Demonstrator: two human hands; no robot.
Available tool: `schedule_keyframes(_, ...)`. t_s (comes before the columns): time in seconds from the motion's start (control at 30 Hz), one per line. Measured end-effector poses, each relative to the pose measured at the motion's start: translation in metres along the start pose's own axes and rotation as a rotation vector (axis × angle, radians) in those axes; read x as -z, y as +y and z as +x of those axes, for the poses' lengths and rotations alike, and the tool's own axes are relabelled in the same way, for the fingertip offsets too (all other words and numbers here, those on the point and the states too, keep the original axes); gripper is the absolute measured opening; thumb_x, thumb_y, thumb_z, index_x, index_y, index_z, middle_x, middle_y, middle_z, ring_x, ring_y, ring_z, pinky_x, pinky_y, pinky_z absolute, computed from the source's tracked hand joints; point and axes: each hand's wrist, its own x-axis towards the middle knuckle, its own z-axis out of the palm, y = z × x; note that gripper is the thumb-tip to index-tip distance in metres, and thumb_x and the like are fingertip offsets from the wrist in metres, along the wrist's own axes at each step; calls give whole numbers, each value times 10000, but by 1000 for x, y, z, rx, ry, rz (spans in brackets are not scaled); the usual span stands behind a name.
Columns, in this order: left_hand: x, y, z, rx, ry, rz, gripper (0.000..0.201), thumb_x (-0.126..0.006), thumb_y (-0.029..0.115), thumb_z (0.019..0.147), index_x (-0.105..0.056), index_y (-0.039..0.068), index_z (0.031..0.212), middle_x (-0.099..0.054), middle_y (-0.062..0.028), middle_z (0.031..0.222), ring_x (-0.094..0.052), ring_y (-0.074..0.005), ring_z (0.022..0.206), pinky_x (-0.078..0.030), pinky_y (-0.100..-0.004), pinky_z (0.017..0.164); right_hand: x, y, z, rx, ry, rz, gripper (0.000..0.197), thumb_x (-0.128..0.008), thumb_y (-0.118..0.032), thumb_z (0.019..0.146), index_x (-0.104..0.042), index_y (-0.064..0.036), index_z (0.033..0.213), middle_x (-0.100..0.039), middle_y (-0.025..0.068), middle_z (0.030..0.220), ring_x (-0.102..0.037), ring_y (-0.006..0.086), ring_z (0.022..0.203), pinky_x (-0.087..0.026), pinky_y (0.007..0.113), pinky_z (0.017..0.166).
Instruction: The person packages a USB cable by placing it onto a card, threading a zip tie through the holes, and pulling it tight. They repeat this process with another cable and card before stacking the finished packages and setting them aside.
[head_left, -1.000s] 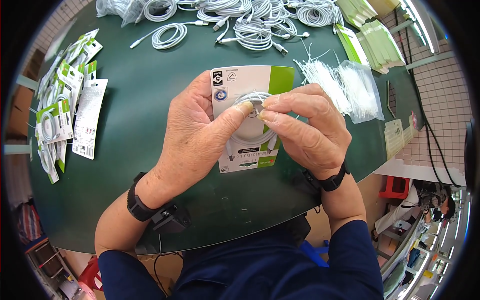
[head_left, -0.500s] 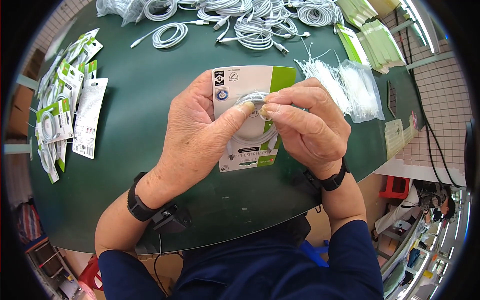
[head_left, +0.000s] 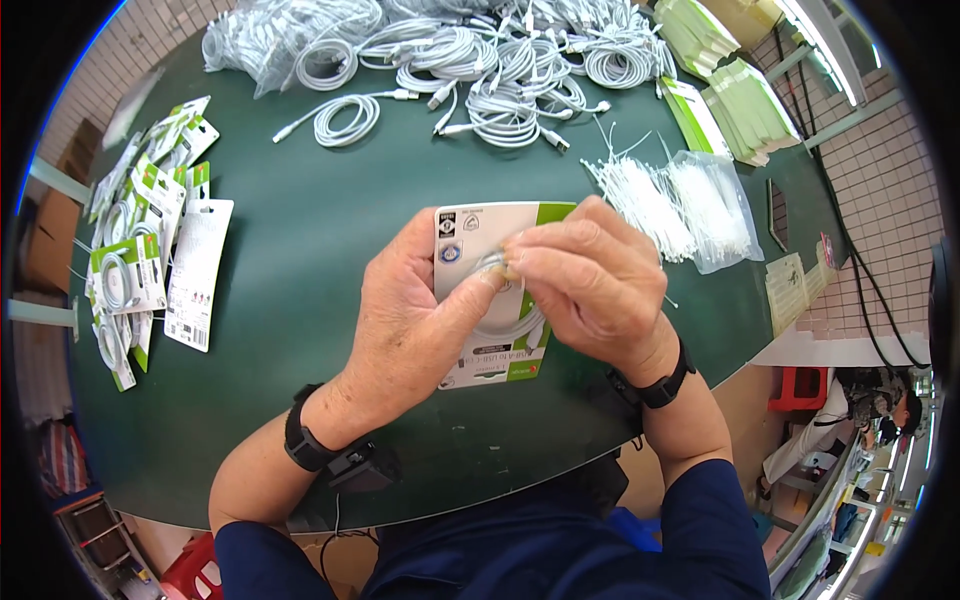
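A white and green packaging card (head_left: 475, 222) is held upside down in front of me, with a coiled white USB cable (head_left: 518, 325) lying against it. My left hand (head_left: 405, 318) grips the card from its left edge, thumb pressed on the upper part of the coil. My right hand (head_left: 605, 285) is closed in a pinch right beside that thumb, at the top of the coil. Its fingers hide whatever thin piece may be between them.
Coiled white cables (head_left: 500, 105) are heaped at the back, one loose coil (head_left: 347, 120) before them. White cable ties (head_left: 640, 200) and a clear bag (head_left: 712, 210) of them lie right. Carded cables (head_left: 130, 275) pile up left; blank card stacks (head_left: 750, 110) stand back right.
The card and both hands appear lower in the picture, as does the whole table. My right fingers have closed in tighter at the top of the coil, near the left thumb.
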Motion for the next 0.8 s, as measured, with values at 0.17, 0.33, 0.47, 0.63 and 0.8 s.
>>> schedule_keyframes(0.17,-1,1,-1,18,-10,-13,288,-670,21,953,-578,-25,1222,-709,-91,1119,-674,-107,980,-566,-275,843,5,-2,3,-13,-23,-48,310,-818,56,742,-726,-74,1008,-730,64,941,-633,218,752,-510,305,612)
schedule_keyframes(0.33,1,1,-2,16,-17,-14,289,-668,18,953,-574,-24,1223,-712,-92,1120,-680,-110,983,-567,-276,847,10,-1,10,-72,-80,16,346,-820,56,736,-726,-77,1041,-707,68,929,-614,223,789,-513,303,629)
schedule_keyframes(0.47,4,6,2,30,-27,1,287,-662,10,953,-573,-22,1224,-716,-98,1118,-690,-123,990,-569,-282,863,9,1,10,-164,63,146,248,-794,5,820,-719,-43,1052,-711,81,956,-621,193,812,-519,293,665)
schedule_keyframes(0.63,0,14,0,70,-58,-2,291,-668,1,948,-572,-27,1221,-717,-110,1120,-698,-137,995,-569,-291,882,16,15,7,-850,362,633,199,-760,-101,913,-702,5,1071,-709,78,982,-645,140,880,-533,277,709)
schedule_keyframes(0.8,-3,14,-6,55,-92,10,315,-688,-18,933,-567,-34,1224,-715,-126,1131,-698,-154,1016,-568,-307,906,5,30,-9,-1212,-118,1293,259,-760,-199,939,-676,15,1057,-711,42,986,-662,86,877,-549,247,750)
